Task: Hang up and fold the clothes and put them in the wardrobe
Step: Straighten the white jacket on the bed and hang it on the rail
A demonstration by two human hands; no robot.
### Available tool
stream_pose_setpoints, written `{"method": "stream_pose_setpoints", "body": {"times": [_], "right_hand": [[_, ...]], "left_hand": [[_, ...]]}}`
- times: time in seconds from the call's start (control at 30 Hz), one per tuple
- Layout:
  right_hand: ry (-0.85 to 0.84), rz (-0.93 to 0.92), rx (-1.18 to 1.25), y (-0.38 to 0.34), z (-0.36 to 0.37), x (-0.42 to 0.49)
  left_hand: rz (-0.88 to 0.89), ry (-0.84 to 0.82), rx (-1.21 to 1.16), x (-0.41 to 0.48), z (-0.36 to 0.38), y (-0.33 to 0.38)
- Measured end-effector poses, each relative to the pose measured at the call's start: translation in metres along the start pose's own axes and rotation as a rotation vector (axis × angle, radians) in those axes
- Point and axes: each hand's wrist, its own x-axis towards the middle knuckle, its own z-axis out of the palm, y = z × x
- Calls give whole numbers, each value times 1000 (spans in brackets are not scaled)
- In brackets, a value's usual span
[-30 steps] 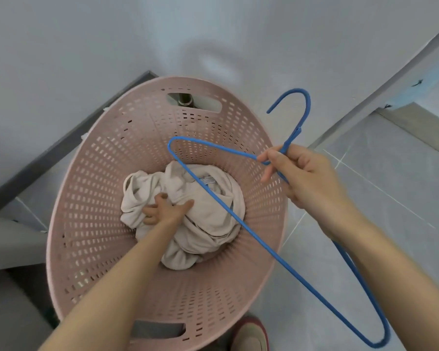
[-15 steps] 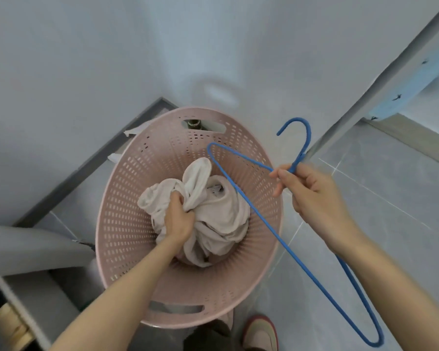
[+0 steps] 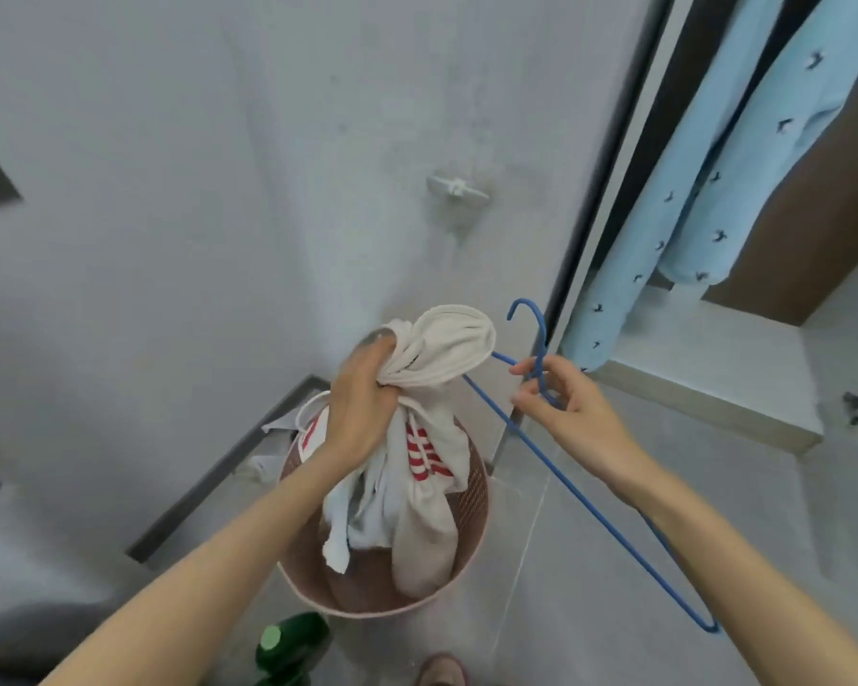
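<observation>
My left hand [image 3: 362, 413] is fisted round a bunched cream garment [image 3: 447, 349], holding it up over the pink basket [image 3: 476, 492], and its lower folds hang down inside. My right hand [image 3: 580, 418] pinches the blue hanger [image 3: 565, 480] at the neck just below the hook, fingers curled on the wire. Light-blue clothes [image 3: 714, 190] hang in the wardrobe [image 3: 813, 205] on my right.

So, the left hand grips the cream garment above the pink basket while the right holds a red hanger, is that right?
Not quite: in the head view the hanger in the right hand is blue, not red. The left hand grips the cream garment above the pink basket.
</observation>
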Motion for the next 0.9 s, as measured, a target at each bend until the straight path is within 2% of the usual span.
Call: {"method": "stream_pose_setpoints", "body": {"times": [0.27,0.5,0.6,0.77,0.9], "right_hand": [[202,-229,-18,-118,-60,-73],[463,-392,7,-176,-119,-146],[567,-414,8,-178,-153,-182],[886,-367,-21,-165,-211,-250],[1073,-309,-125,-161,-252,-320]], "left_hand": [[355,111,-68,29,-83,199],[531,101,-272,17,-93,345],[594,40,-403,1,-73,392],[685,-174,-631,-36,-21,463],[716,-340,-777,-74,14,522]]}}
